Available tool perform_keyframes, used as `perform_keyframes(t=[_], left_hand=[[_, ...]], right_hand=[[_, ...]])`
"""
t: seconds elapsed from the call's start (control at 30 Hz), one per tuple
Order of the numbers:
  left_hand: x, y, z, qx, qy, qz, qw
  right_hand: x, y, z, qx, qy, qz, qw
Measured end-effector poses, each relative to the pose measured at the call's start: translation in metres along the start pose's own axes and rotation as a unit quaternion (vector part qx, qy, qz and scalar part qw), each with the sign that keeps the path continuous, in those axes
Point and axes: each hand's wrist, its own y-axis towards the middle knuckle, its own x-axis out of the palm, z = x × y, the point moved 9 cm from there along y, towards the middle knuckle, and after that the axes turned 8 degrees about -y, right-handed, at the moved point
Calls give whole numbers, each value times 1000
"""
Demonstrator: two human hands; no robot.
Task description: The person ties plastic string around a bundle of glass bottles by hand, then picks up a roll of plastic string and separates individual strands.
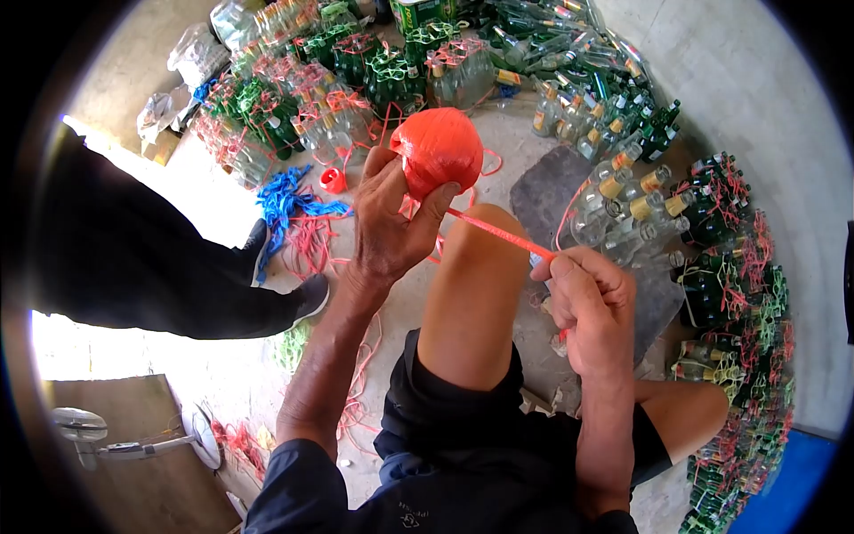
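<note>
My left hand (391,214) grips a ball of red-orange plastic twine (438,153) from below and from its left side, with the thumb pressed near its lower edge. From the ball a flat strand of twine (500,233) runs taut, down to the right, over my raised knee. Its other end is pinched in my right hand (589,303), whose fingers are curled closed. Beyond the right hand, clear glass bottles (623,214) stand on a dark slab (544,191), with a loop of red twine beside them.
Bundles of tied bottles (342,98) stand at the back, and more green bottles (747,356) line the right wall. Loose green bottles (578,44) lie piled behind. Blue strapping (286,200) and red twine scraps (311,242) litter the floor by another person's shoe (307,298). A fan (200,436) is lower left.
</note>
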Motion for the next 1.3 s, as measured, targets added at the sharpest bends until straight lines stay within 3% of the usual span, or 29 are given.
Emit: perform_keyframes(t=[0.6, 1.07, 1.3], left_hand=[[-13, -9, 5, 8, 18, 28, 999], [-21, -18, 28, 2, 5, -15, 1000], [-17, -16, 26, -12, -7, -8, 1000]], right_hand=[[-3, -15, 20, 11, -84, 29, 996], [-7, -11, -4, -10, 33, 27, 999], [-5, 9, 5, 50, 131, 27, 990]])
